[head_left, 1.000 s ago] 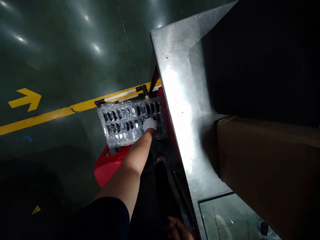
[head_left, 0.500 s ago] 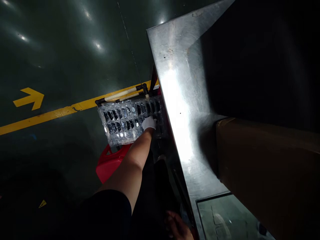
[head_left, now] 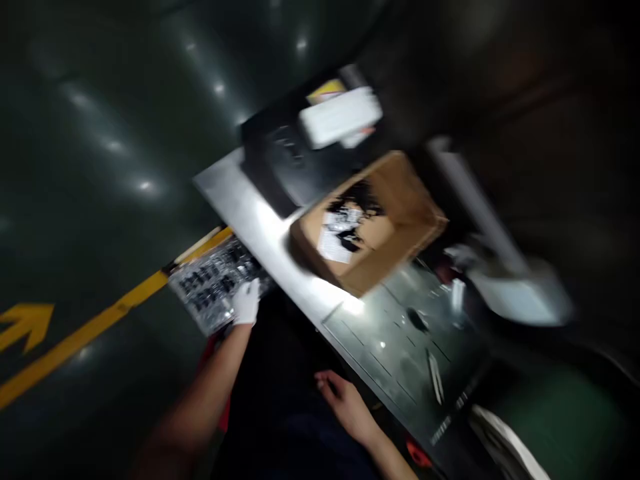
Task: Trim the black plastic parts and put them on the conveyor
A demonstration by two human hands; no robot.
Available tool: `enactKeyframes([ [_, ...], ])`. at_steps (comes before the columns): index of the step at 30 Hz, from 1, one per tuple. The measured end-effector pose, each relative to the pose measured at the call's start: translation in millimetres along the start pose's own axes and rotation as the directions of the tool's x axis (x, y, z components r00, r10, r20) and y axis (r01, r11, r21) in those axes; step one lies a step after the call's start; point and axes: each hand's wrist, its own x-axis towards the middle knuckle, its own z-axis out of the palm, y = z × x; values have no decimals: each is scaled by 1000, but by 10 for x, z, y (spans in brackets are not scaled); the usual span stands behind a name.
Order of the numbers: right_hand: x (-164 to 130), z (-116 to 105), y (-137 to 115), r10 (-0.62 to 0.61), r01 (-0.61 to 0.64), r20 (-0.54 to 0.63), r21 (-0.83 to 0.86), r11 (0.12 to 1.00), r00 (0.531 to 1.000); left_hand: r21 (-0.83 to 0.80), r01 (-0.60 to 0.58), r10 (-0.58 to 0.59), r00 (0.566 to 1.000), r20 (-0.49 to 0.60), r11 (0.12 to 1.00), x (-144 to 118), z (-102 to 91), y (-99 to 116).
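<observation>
Gloved, my left hand [head_left: 246, 301] rests on the near edge of a clear tray [head_left: 213, 283]; the frame is blurred, so I cannot tell whether the fingers clamp the rim or only press on it. That tray sits low, just left of the steel surface [head_left: 260, 230] and below its level, on something red [head_left: 223, 407] of which I see only a sliver. My arm is stretched out to reach it, and I judge the hand is there to steady or grasp the tray at the side nearest me.

My right hand [head_left: 345, 400] is bare, fingers loosely spread, holding nothing. It hovers in front of the surface's near edge, over my dark lap.

The tray is divided into rows of small pockets, and many hold small dark parts; I cannot make out what they are.

On the surface stands an open cardboard box [head_left: 370, 223], tilted in this view, with something black and a white paper sheet inside. Behind it is a dark block with a white slab [head_left: 343, 117] on top. To the right, a greenish mat [head_left: 400, 340] carries a small dark item and a thin light tool [head_left: 435, 377], both too blurred to name.

The floor [head_left: 100, 133] is dark green, with a yellow line [head_left: 90, 327] running past the tray and a yellow arrow [head_left: 25, 323] beside it.
</observation>
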Motion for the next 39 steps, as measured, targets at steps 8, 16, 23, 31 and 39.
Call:
enactKeyframes([
  [8, -625, -362, 657, -77, 227, -403, 338, 913, 912, 18, -916, 809, 364, 461, 401, -1591, 593, 1246],
  [16, -1122, 6, 1799, 105, 316, -610, 540, 780, 785, 145, -956, 541, -16, 841, -254, -1985, 2078, 2476],
  [23, -1292, 149, 2347, 201, 329, -633, 617, 715, 748, 240, -830, 361, 51, 931, -503, -2105, 2513, 2683],
  [31, -1241, -35, 2397, 199, 364, -651, 622, 693, 733, 276, -784, 337, 91, 937, -556, -2125, 2579, 2869],
  [39, -1217, -169, 2370, 199, 371, -655, 623, 688, 729, 370, -772, 531, 50, 846, -517, -2189, 2353, 3045],
])
